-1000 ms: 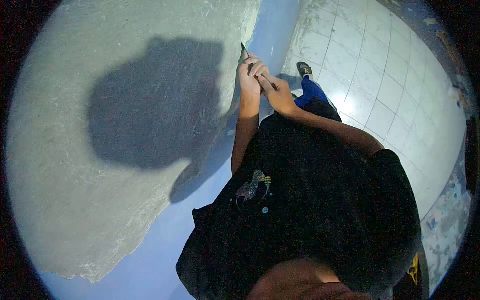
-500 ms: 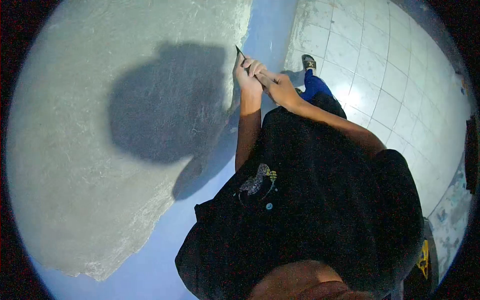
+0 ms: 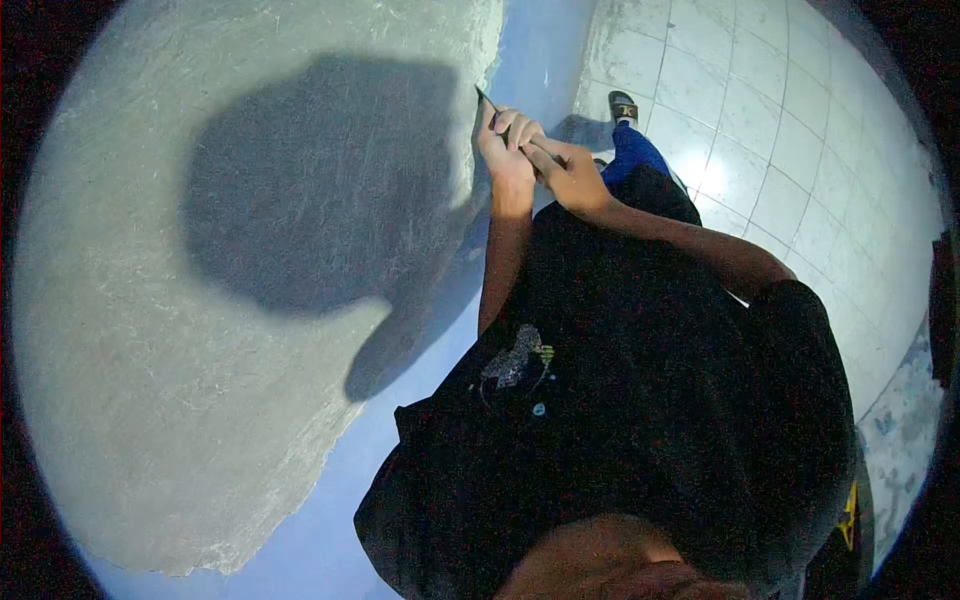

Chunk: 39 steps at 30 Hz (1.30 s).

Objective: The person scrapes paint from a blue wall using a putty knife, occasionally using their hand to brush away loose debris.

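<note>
My left hand [image 3: 508, 150] is closed around the front part of a scraper, fingers curled over it. The dark, thin blade [image 3: 486, 100] of the scraper sticks out past these fingers, seen nearly edge-on, its tip close to the border of bare plaster and blue paint. My right hand [image 3: 578, 183] wraps the rear of the handle, right beside the left hand. Beneath the fingers most of the handle is hidden. Rough grey plaster [image 3: 120, 330] spreads over the wall at left, bordered by blue paint [image 3: 310, 500].
White floor tiles [image 3: 770, 130] lie at the right. A leg in blue trousers [image 3: 635, 150] ends in a dark sandal [image 3: 623, 106] on them. A large shadow [image 3: 320, 190] falls across the plaster. Something yellow [image 3: 848, 515] shows at the lower right.
Both hands, still holding the scraper, have shifted slightly right. The shadow on the plaster has moved up and left, and the sandal sits a little higher in view.
</note>
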Tool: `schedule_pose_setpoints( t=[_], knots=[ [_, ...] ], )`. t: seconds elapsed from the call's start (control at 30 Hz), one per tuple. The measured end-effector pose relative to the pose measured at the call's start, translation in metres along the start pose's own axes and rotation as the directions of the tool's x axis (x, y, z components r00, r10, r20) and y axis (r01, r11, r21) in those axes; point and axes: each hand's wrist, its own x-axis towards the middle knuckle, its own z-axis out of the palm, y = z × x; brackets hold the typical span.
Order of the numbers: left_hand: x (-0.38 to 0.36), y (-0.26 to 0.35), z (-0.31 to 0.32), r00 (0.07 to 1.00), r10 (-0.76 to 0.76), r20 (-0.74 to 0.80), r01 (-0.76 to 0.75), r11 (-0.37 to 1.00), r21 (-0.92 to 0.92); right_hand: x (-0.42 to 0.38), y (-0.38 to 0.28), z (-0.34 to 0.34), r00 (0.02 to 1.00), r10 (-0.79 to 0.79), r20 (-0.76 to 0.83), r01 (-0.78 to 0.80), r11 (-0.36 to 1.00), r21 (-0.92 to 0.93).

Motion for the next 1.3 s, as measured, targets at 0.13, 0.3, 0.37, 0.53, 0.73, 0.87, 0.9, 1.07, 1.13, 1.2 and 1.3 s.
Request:
schedule_pose_setpoints(
  t=[0.13, 0.3, 0.37, 0.53, 0.73, 0.87, 0.9, 1.07, 1.13, 1.2, 1.3],
  knots=[
    [0.001, 0.005, -0.002, 0.999, -0.011, 0.037, 0.011, 1.000, 0.009, 0.004, 0.006, 0.007, 1.000, 0.003, 0.001, -0.003, 0.998, 0.069],
    [0.004, 0.004, -0.002, 0.999, -0.023, 0.043, 0.024, 0.999, -0.026, 0.004, -0.008, 0.002, 0.998, 0.061, 0.006, -0.061, 0.997, 0.040],
    [0.001, 0.002, 0.002, 1.000, -0.002, 0.012, 0.002, 1.000, -0.023, 0.001, -0.016, 0.002, 0.998, 0.064, 0.010, -0.064, 0.998, 0.026],
    [0.001, 0.003, 0.003, 1.000, -0.023, -0.003, 0.023, 0.997, -0.077, 0.005, -0.009, 0.002, 0.996, 0.050, 0.068, -0.049, 0.998, -0.028],
    [0.002, 0.013, 0.003, 0.994, -0.093, -0.057, 0.090, 0.995, -0.044, 0.004, -0.011, 0.009, 0.998, -0.005, 0.070, 0.006, 1.000, -0.008],
    [0.005, 0.018, -0.004, 0.993, -0.109, 0.054, 0.104, 0.991, 0.088, 0.006, 0.001, 0.015, 0.994, 0.108, 0.032, -0.109, 0.993, 0.036],
    [0.014, 0.019, -0.007, 0.989, -0.139, 0.040, 0.136, 0.989, 0.060, 0.015, 0.016, 0.018, 0.987, 0.162, -0.011, -0.161, 0.986, 0.038],
    [0.068, 0.016, -0.035, 0.954, -0.272, -0.123, 0.269, 0.962, -0.045, 0.046, 0.001, 0.005, 0.844, 0.536, 0.015, -0.512, 0.798, 0.318],
    [0.060, 0.012, -0.030, 0.974, -0.160, -0.162, 0.167, 0.986, 0.027, 0.038, -0.016, -0.003, 0.864, 0.500, 0.066, -0.492, 0.808, 0.325],
    [0.048, 0.006, -0.024, 0.987, -0.079, -0.141, 0.090, 0.993, 0.074, 0.027, -0.024, -0.006, 0.891, 0.449, 0.064, -0.445, 0.836, 0.321],
    [0.025, 0.009, -0.007, 0.993, -0.077, -0.090, 0.073, 0.996, -0.047, 0.019, -0.040, -0.004, 0.881, 0.454, 0.135, -0.473, 0.852, 0.223]
  ],
)
